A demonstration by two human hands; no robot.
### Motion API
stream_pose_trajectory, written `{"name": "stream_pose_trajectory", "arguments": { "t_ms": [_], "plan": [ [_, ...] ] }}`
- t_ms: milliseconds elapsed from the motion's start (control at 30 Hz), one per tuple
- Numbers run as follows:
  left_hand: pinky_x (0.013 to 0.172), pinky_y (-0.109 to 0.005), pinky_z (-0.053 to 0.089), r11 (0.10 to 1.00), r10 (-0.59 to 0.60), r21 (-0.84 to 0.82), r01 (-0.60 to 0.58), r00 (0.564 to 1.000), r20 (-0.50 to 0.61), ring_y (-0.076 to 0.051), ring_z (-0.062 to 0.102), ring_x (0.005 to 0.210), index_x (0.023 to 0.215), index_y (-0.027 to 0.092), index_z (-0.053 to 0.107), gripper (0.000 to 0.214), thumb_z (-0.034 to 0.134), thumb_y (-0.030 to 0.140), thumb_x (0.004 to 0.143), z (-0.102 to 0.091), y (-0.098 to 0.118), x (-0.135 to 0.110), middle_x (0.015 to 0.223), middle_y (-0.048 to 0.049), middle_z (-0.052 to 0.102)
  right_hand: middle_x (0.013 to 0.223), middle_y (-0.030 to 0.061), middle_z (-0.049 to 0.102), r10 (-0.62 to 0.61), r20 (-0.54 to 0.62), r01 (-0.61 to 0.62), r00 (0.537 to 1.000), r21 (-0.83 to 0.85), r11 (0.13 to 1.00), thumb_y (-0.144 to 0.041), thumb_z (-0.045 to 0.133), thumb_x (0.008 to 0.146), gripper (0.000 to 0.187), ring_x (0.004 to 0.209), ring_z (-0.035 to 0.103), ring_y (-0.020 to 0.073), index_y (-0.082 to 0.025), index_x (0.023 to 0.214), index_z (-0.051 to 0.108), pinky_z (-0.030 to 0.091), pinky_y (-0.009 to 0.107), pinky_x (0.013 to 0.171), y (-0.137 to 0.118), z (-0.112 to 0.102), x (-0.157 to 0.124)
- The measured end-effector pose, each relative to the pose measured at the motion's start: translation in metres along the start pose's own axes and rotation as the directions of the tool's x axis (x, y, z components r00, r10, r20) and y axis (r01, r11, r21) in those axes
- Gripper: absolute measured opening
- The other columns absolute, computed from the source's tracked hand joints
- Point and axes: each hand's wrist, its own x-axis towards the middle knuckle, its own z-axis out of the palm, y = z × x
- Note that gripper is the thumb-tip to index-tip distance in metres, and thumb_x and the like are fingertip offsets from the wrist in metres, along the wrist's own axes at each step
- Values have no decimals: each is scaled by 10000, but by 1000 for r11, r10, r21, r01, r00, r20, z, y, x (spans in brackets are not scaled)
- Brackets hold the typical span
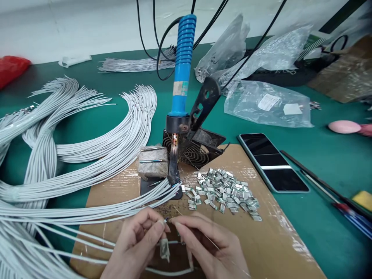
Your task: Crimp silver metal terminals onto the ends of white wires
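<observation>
My left hand point(136, 242) is closed, thumb and forefinger pinching the end of a white cable point(95, 242) whose dark tip points right. My right hand point(210, 244) is pinched just beside that tip, with a thin strand of solder wire point(213, 243) running through its fingers. Below the left fingertips hangs a small pale, partly see-through piece point(164, 250); its kind is unclear. Ahead stands a blue-handled soldering iron point(181, 69), clamped tip down over the ends of several white cables point(162, 192). Small metal-cased connectors point(225, 190) lie heaped beyond my right hand.
Bundles of white cable point(116, 143) cover the left side. A small fan point(197, 149) and a grey block point(153, 162) sit by the iron on cardboard point(273, 228). To the right are a phone point(271, 162), tweezers point(316, 182) and plastic bags point(267, 102).
</observation>
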Motion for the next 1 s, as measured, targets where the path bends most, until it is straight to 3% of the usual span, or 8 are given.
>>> {"name": "stream_pose_trajectory", "arguments": {
  "t_ms": [133,433,667,1000],
  "plan": [
    [445,-215,90,999,34,24,-34,999,-17,-36,215,456,795,153,676,561,807,698,806,2,-4,0,550,102,395,694,6,716,-34,33,35,999,-11,999,-296,822,826,86,589,605,122,-321,786,894,461,172,545,2,3,1],
    [464,-227,109,1000,20,0,-20,1000,9,-55,220,497,774,170,632,560,835,692,778,2,-4,1,594,93,420,671,15,695,-28,22,29,999,-18,999,-285,832,804,80,592,605,130,-288,751,891,450,179,534,2,4,0],
    [520,-234,222,997,68,22,-68,997,40,-90,326,562,747,176,621,549,849,675,774,3,1,2,618,64,489,678,28,698,19,57,-16,998,-48,999,-327,828,809,106,588,602,141,-260,753,889,463,203,537,4,-2,1],
    [558,-247,258,996,80,35,-82,995,64,-106,360,597,754,180,615,532,840,660,796,2,3,2,632,58,495,651,8,648,-4,95,8,995,-42,999,-293,816,810,102,578,551,128,-307,823,916,404,209,535,-1,-5,1]
  ]
}}
